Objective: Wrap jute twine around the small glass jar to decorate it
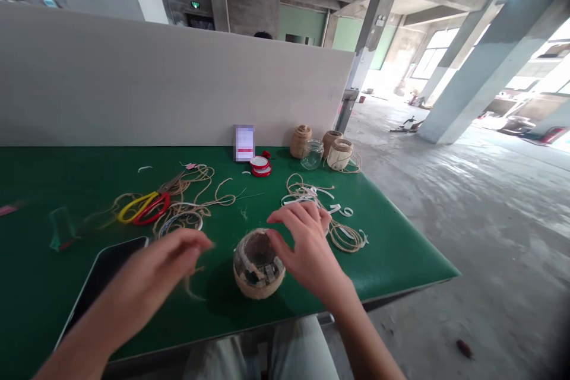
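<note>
A twine-wrapped bowl sits open side up on the green desk, the right hand beside it, fingers spread wide at its rim, apparently steadying it. Left of the bowl, the left hand has narrowed, blurred fingers; any hold on twine cannot be told. Beyond the bowl lie red-and-yellow-handled scissors and a twine coil; a black tablet lies under the left wrist.

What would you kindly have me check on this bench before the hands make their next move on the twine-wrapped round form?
Right hand touching the twine-wrapped round form: cannot tell, fingertips are right at its side.
Round form upright on the green bench top, opening upward: ok.
Left hand holding a loose fibre: cannot tell, blurred.
Scissors with yellow and red handles free of loose twine: not ok, strands lie against them.
Dark tablet clear of the left forearm: cannot tell.
</note>
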`<act>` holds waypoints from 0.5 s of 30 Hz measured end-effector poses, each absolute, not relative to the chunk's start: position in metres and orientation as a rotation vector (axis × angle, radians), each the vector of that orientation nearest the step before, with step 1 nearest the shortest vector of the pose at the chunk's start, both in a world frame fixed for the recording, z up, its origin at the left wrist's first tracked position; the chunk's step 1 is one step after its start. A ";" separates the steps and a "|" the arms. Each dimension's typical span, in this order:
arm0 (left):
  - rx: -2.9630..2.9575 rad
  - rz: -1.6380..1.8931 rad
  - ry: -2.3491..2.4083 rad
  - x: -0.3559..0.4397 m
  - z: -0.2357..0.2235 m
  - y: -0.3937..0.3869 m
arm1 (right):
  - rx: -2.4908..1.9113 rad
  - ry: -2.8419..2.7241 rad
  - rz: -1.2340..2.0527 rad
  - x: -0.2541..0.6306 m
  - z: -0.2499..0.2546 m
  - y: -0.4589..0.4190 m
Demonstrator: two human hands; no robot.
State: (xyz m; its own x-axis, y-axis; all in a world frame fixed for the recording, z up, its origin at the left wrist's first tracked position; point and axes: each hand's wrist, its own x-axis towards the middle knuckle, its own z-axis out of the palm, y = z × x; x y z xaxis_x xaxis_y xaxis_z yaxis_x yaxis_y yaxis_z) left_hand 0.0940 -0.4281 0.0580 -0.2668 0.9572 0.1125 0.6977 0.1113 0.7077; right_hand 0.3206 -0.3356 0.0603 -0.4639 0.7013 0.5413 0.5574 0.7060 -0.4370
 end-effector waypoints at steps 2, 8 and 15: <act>1.711 0.982 1.889 0.113 0.056 -0.427 | -0.878 -2.374 0.135 0.316 0.066 -0.322; 2.197 1.138 1.799 0.144 0.040 -0.431 | -0.664 -2.637 -0.183 0.305 0.071 -0.305; 2.602 0.952 1.646 0.148 0.036 -0.425 | -0.577 -2.730 -0.263 0.300 0.079 -0.299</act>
State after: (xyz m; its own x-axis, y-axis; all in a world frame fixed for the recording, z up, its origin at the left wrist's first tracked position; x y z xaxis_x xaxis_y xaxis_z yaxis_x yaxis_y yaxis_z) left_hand 0.1482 -0.4247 0.0358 0.3049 0.7994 0.5177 0.8471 -0.4761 0.2361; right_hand 0.3003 -0.2994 0.0793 -0.8605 0.3587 0.3618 0.4213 0.9003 0.1092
